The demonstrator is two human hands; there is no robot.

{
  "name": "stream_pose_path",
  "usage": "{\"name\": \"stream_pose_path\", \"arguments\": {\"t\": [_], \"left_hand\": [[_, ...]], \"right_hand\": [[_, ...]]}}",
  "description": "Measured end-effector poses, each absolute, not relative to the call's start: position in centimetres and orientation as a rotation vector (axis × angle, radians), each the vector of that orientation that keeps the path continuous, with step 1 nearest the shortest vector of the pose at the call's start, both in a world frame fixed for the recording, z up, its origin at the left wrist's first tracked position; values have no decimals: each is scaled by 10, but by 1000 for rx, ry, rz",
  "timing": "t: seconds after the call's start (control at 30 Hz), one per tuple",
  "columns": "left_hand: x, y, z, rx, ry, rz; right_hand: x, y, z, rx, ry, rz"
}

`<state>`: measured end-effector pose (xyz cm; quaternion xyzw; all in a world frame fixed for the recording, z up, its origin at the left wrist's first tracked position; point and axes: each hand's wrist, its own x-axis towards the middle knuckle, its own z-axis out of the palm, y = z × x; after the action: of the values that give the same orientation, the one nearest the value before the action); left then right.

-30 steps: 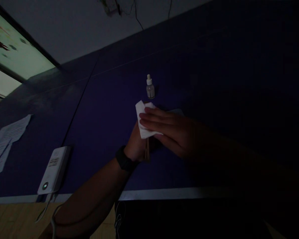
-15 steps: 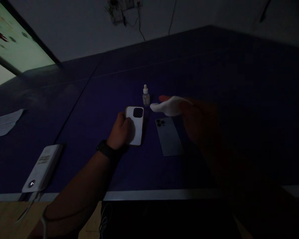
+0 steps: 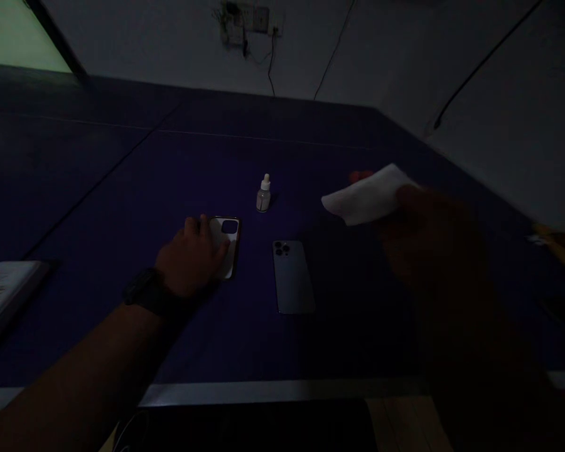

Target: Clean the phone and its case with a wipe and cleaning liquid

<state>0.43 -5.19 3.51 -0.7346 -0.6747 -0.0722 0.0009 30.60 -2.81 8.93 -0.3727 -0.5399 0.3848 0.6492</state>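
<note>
A white phone case (image 3: 231,242) with dark edges and a camera cutout lies on the purple table. My left hand (image 3: 191,257), a dark watch on its wrist, rests over the case's left side. Its fingers are apart, with fingertips and thumb all on top. My right hand (image 3: 419,232) is raised above the table at the right, closed on a white cloth (image 3: 370,196); I cannot tell whether it is fabric or tissue. Between the hands, a grey-blue phone (image 3: 292,279) lies back up, cameras at the far end. Beyond the case stands a small dropper bottle (image 3: 263,199), upright, with a white top.
At the left edge lies a white box-shaped device (image 3: 9,282). A yellowish item (image 3: 562,245) sits at the far right. Sockets (image 3: 252,19) with hanging cables are on the back wall. The table's pale front edge (image 3: 245,392) runs close to me. The room is dim.
My left hand has set the case down further left and loosened its fingers. My right hand has moved right with the cloth, away from the phone. The view has turned right.
</note>
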Motion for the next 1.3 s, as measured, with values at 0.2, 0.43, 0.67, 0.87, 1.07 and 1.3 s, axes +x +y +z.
{"name": "stream_pose_path", "arguments": {"t": [0.2,0.43,0.67,0.87,1.07,1.3], "left_hand": [[43,-91,66,-2593,-1849,-142],[55,-67,44,-3018,-1419,-432],[58,-47,7,-3108,-1324,-563],[59,-52,6,-3111,-1359,-467],[57,-53,6,-3066,-1295,-476],[82,-68,52,-2561,-1798,-238]], "right_hand": [[308,12,24,-1029,-829,1121],[312,35,-13,-1086,-627,1151],[322,34,-16,-1093,-709,1190],[318,31,-11,-1134,-763,1191],[313,29,-9,-1169,-863,1182],[312,33,-8,-1161,-848,1197]]}}
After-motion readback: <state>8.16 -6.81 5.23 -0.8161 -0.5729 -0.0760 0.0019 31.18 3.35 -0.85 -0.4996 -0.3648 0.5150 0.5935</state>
